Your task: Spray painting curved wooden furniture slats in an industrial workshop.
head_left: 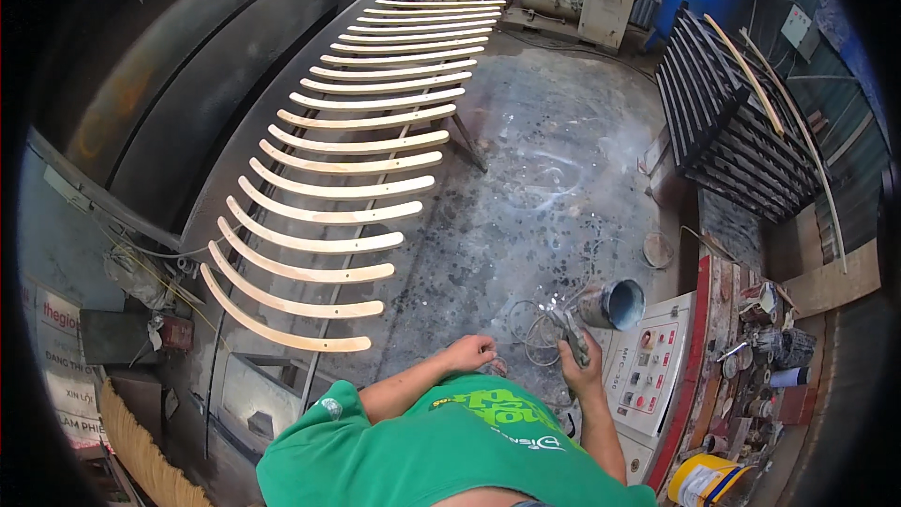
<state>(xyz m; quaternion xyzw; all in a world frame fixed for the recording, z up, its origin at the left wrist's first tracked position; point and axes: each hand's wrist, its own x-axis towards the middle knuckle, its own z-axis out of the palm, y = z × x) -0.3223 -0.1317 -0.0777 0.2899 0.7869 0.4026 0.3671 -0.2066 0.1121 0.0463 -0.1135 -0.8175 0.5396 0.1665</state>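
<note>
Landmark for all positions: the open grey bucket [615, 305], its round mouth visible. The right hand [581, 362] is just to the near left of the bucket. Its grip is closed around a grey tool [567, 327], whose upper end lies close beside the bucket's wall; contact between the two cannot be confirmed. The left hand [472, 354] is farther left of the bucket, in front of the green shirt [450, 441]. Its fingers are curled and the grip is narrow; whether it contains anything cannot be told.

Well to the left of the bucket and extending beyond it, a row of curved pale wooden slats [328, 218] lies across long rails, spaced apart, with small dark holes near the right ends. Nearer than the bucket and to its right is a white control panel [648, 366] with buttons. Past the panel, right of the bucket, a red-edged bench [692, 357] carries cans and stained containers. A black slatted stack [713, 113] stands beyond the bucket to the right.
</note>
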